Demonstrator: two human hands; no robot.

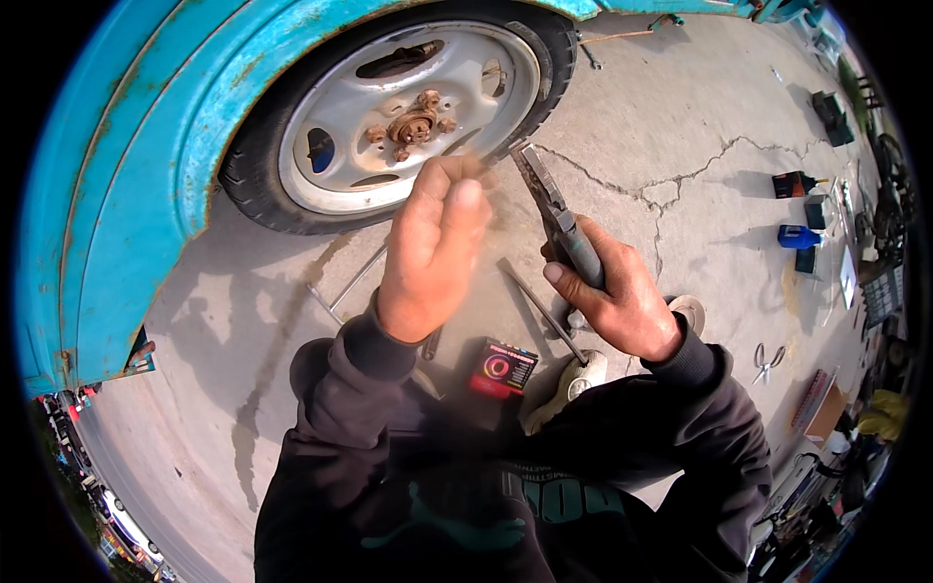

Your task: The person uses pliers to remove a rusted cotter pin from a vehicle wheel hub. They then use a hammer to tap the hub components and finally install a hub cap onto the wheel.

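Note:
My right hand (627, 301) is wrapped round the dark grips of a pair of pliers (561, 216), whose worn metal jaws point up and left. Left of them, my left hand (428, 253) is raised with its thumb up. Motion smears its fingertips, so I cannot tell whether they pinch something small. Just beyond the hands is a wheel (311, 92) with a silver steel rim, fitted on a rusty turquoise vehicle (126, 185). Its rusty hub (413, 126) has several rusty nuts around it.
Between my feet lies a small red and black box (503, 367). A metal bar (539, 306) leans by my shoe (573, 394), and a thin metal rod (360, 277) lies near the tyre. Scissor-like pliers (768, 362), a blue bottle (799, 236) and dark boxes stand or lie rightward on cracked concrete (622, 117).

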